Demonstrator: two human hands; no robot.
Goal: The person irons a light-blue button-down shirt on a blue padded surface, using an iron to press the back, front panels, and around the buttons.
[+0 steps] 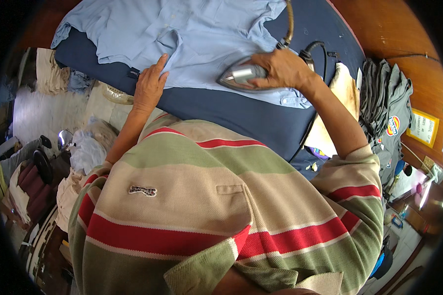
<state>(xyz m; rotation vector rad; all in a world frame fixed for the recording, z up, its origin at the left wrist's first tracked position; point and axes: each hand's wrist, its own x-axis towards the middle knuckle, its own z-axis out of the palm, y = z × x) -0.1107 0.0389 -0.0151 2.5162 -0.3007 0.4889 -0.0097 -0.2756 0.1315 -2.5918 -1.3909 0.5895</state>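
The right hand [285, 69] grips the hard, pointed iron [243, 74] upon the creased, pale blue shirt [202, 59], which lies near the front edge of the navy cloth-covered table [251, 115]. The left hand [150, 87] rests open, fingers spread, toward that edge's left end, probably steadying the shirt.

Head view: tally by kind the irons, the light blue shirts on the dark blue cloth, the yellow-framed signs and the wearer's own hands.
Iron: 1
Light blue shirt: 1
Yellow-framed sign: 1
Hands: 2 (left hand at the shirt's edge, right hand gripping the iron)
Total: 5
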